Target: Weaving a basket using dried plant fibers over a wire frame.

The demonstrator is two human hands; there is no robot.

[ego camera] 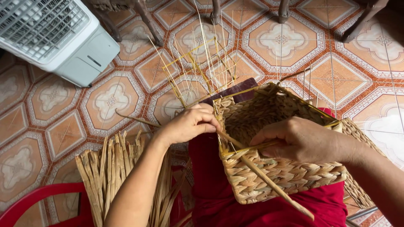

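The woven basket [277, 168] rests tilted on the person's red-clad lap [214, 197], its open mouth facing up and away, its inside bare weave. The left hand [189, 124] pinches closed on a flat straw strand [269, 180] at the basket's near-left rim corner; the strand runs down across the front wall and juts past the lower edge. The right hand [301, 141] clamps over the near rim, fingers curled onto it. Loose upright stakes [202, 67] fan out beyond the far rim. A bundle of dried reeds [113, 168] lies just left of the lap, with open tiled floor [63, 126] stretching toward the white fan unit [54, 38].
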